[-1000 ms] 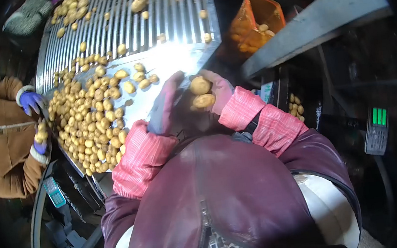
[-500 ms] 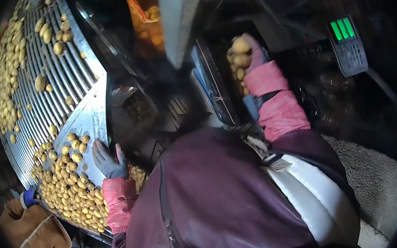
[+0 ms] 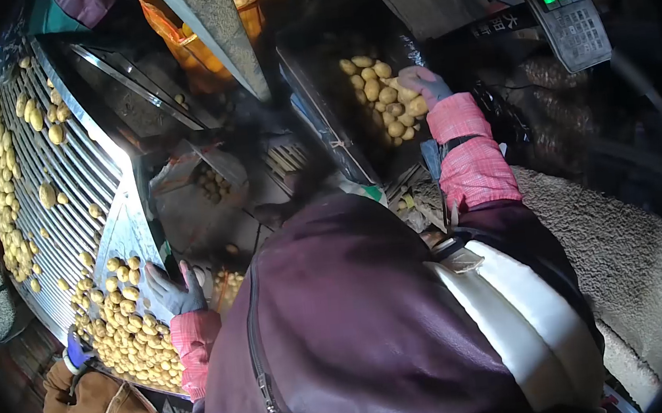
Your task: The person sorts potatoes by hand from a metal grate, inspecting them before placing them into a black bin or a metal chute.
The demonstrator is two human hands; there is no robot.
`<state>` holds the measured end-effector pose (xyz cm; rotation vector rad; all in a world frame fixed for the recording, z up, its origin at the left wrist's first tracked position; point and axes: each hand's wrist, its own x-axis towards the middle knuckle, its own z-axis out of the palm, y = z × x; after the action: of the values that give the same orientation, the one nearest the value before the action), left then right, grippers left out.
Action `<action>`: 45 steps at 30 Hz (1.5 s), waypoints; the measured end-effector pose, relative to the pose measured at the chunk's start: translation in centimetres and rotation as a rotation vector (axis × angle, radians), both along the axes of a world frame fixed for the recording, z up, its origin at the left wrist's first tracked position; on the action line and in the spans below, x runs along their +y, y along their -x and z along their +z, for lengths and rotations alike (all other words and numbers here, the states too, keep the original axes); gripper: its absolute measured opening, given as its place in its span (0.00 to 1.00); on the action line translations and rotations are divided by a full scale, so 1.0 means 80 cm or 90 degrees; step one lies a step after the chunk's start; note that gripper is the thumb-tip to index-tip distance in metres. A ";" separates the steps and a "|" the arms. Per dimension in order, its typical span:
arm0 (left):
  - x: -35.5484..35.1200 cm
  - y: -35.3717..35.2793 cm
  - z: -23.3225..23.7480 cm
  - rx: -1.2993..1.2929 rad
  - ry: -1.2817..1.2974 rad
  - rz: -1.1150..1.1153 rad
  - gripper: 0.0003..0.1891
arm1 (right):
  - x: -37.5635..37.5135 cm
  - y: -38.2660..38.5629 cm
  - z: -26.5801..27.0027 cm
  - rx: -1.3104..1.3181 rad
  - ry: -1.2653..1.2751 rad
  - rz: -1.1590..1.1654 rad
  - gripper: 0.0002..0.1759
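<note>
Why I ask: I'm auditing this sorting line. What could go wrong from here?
The right hand hangs over potatoes heaped in the dark tray; more may roll over its rim. The left hand rests spread on the edge of the metal table beside the potato pile; it could knock some off.

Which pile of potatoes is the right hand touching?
The pile in the dark crate by the green-lit scale, under the right hand. The bigger pile lies by the left hand.

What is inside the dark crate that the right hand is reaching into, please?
Small yellow potatoes lie piled in the dark crate, the right hand on top. The crate's floor and anything beneath the hand are covered.
</note>
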<state>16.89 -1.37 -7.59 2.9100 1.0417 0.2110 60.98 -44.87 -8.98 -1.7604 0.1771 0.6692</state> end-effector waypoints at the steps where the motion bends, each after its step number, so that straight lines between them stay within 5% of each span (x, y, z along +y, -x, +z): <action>1: 0.002 0.003 -0.004 -0.005 -0.001 -0.005 0.41 | 0.000 0.010 0.003 0.058 0.006 -0.012 0.19; 7: 0.000 0.001 0.001 0.005 -0.011 -0.002 0.42 | -0.056 -0.005 -0.091 0.042 0.506 0.281 0.22; 11: 0.003 0.002 0.002 -0.012 -0.017 -0.026 0.43 | -0.030 0.000 -0.095 -0.031 0.536 0.278 0.25; 12: 0.003 0.002 0.000 -0.023 -0.006 -0.017 0.43 | -0.026 -0.010 -0.120 -0.074 0.574 0.391 0.26; 14: 0.003 0.004 -0.002 -0.017 -0.016 -0.023 0.43 | -0.047 -0.027 -0.229 0.004 0.448 0.272 0.25; 16: 0.000 0.001 0.005 0.022 -0.049 -0.014 0.43 | 0.004 -0.010 -0.248 -0.112 0.649 0.387 0.29; 20: -0.006 -0.004 0.014 0.078 -0.035 0.021 0.44 | 0.095 0.037 -0.047 -0.246 0.663 0.950 0.18; 22: 0.000 0.002 0.008 0.066 -0.034 0.006 0.45 | 0.097 0.044 -0.097 -0.215 0.648 0.840 0.22; 28: 0.011 0.020 -0.016 0.044 -0.049 -0.026 0.45 | 0.143 0.035 -0.065 -0.157 0.668 0.826 0.17; 31: 0.017 0.024 -0.026 0.054 -0.034 -0.010 0.45 | 0.133 0.027 -0.068 -0.343 0.676 0.832 0.22; 34: 0.017 0.011 -0.022 0.064 -0.040 -0.009 0.45 | 0.146 0.020 -0.087 -0.422 0.635 0.271 0.30; 36: 0.017 0.006 -0.020 0.066 -0.041 -0.011 0.44 | 0.155 0.015 -0.041 -0.423 0.687 0.515 0.31; 40: 0.017 0.003 -0.020 0.079 -0.038 0.000 0.44 | 0.193 0.004 -0.095 -0.532 0.469 0.449 0.30; 44: 0.016 0.001 -0.019 0.092 -0.036 0.006 0.44 | 0.238 0.040 -0.033 -0.603 0.315 0.376 0.26; 45: 0.017 0.003 -0.019 0.098 -0.036 0.007 0.44 | 0.250 0.050 -0.043 -0.739 0.192 0.298 0.23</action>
<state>16.64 -0.02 -9.11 3.0117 1.0900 0.0171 56.97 -24.88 -12.44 -2.2325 -0.9895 -0.1600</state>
